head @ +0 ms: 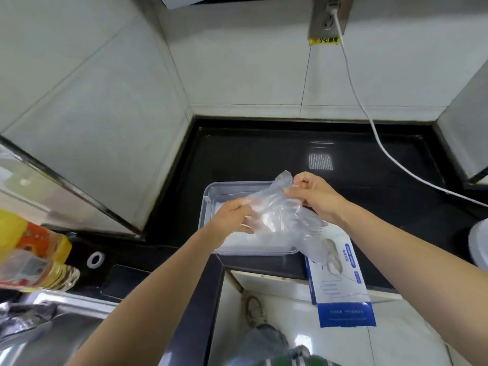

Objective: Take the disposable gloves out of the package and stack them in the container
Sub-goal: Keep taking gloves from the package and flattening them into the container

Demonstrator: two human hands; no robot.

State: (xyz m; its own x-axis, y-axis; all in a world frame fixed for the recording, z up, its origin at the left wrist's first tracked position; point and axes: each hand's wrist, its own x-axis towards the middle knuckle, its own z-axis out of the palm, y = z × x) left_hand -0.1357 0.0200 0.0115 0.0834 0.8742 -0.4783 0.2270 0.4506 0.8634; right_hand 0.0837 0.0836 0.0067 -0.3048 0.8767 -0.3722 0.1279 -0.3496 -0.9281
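1. The grip of the right hand (314, 199) is narrow: thumb and forefinger pinch the upper edge of a disposable glove (277, 210), and the other fingers are curled beside them.
2. The grip of the left hand (232, 217) holds the lower left part of the same glove, with its fingers folded into the film.
3. The glove is thin, clear plastic, crumpled and creased. It is stretched between the two hands, and a loose end hangs down to the right.
4. The glove is held in the air just above the container (208, 204), over its right half.
5. The container is a shallow, clear, rectangular tray with rounded corners. It stands on the black worktop (290, 154) near the front edge. A pale, filmy layer lies on its floor; I cannot tell how many pieces make it up.
6. The package (340, 283) is a flat blue and white bag printed with a glove outline. It lies just right of the container, and its lower end juts past the worktop's front edge.
7. A white cable (351, 83) runs from a wall socket (330, 17) down across the worktop to the right.
8. At the far left are a yellow-labelled bottle (29, 260) and a steel sink (39, 334).
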